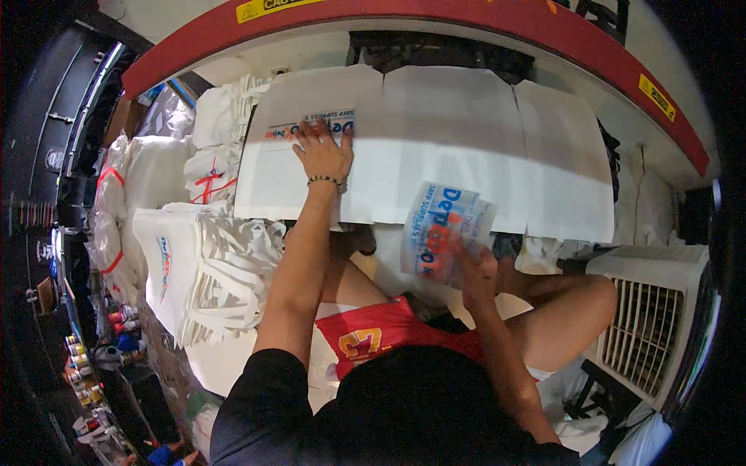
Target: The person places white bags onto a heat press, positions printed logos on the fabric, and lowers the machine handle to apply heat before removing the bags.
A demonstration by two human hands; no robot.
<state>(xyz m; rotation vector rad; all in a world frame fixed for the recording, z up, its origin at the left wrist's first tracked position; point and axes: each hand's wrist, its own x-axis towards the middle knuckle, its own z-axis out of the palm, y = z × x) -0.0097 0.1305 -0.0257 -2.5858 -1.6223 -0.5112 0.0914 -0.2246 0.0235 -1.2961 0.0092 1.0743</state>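
Observation:
Three flat white fabric pieces lie side by side in front of me: a left one [264,186], a middle one [451,109] and a right one [571,163]. My left hand [321,155] rests on the left piece with its fingers spread. Under and around those fingers is a clear film [344,116] with blue and orange print, partly hidden by the hand. Closer to my body, my right hand [476,268] grips printed transparent films [434,225] by one end, holding them over the front edge of the middle piece. The right fingers look somewhat blurred.
To the left sits a stack of white bags [165,256] with loose handles, beside bundles tied with red string [207,185] and plastic-wrapped bundles [113,210]. A red curved beam [435,14] with yellow labels spans the far side. A white slatted appliance [641,311] stands right of my knee.

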